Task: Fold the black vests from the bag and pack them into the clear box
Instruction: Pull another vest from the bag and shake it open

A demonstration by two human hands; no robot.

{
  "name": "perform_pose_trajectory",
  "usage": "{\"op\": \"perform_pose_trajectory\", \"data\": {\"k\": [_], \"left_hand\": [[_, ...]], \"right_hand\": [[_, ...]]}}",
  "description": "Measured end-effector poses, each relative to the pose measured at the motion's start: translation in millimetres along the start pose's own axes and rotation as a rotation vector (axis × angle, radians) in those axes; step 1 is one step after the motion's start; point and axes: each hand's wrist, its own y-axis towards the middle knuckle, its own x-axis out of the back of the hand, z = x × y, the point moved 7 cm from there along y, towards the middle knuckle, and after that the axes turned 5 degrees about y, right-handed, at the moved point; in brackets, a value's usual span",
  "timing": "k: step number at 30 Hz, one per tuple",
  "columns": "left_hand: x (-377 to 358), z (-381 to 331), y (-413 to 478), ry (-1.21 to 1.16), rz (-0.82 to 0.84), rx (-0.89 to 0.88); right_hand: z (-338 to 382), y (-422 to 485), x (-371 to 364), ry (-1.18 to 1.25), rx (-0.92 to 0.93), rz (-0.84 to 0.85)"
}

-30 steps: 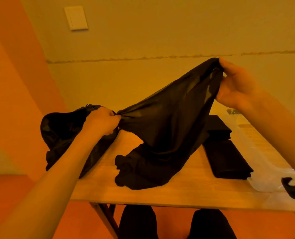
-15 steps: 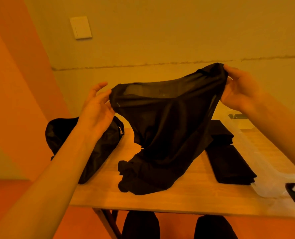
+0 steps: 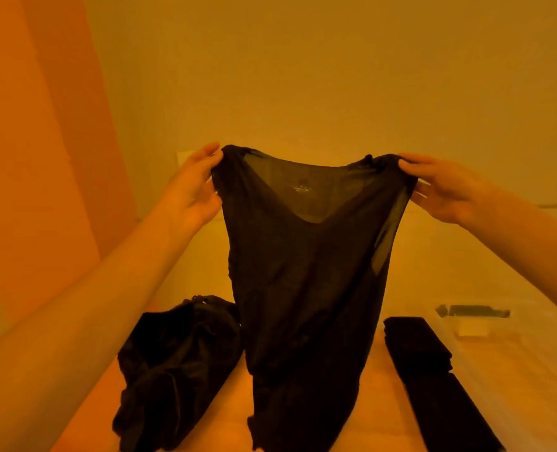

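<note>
Pinching one black vest (image 3: pixel 303 272) aloft: left hand (image 3: pixel 192 190), right hand (image 3: pixel 446 187); below, one bag (image 3: pixel 176 363), two folded vests (image 3: pixel 417 350).

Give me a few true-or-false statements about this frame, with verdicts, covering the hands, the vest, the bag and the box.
1. The left hand and the right hand each pinch a shoulder of the black vest. True.
2. The black vest hangs clear of the table. False: its lower end is bunched on the table.
3. The black bag lies on the table, left of the held vest. True.
4. The folded vests sit inside the clear box. False: they lie on the table beside the box, on its left.
</note>
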Motion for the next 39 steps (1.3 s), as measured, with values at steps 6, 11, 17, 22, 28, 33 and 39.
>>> {"op": "perform_pose_trajectory", "data": {"k": [6, 11, 17, 22, 28, 33, 39], "left_hand": [[-33.1, -102.0, 15.1, -0.077, -0.042, -0.117], [-53.0, -118.2, 20.7, 0.045, 0.013, -0.08], [-64.1, -116.2, 26.1, 0.165, 0.067, -0.023], [-74.7, -116.2, 21.2, 0.02, 0.113, 0.005], [-78.7, -128.1, 8.3, 0.088, 0.207, -0.201], [-80.8, -130.2, 1.0, 0.085, 0.266, -0.263], [-80.8, -125.0, -4.9, 0.133, 0.309, -0.266]], "right_hand": [[125.2, 11.4, -27.6, -0.275, 0.255, 0.023], [182.9, 6.5, -51.5, -0.535, 0.496, 0.038], [189.7, 11.8, -60.3, -0.54, 0.433, 0.148], [170.6, 7.2, -63.8, -0.47, 0.294, 0.446], [134.2, -3.0, -52.5, -0.571, 0.109, 0.711], [114.8, -15.9, -49.4, -0.642, 0.015, 0.88], [116.9, -21.5, -63.2, -0.746, 0.185, 0.74]]}}
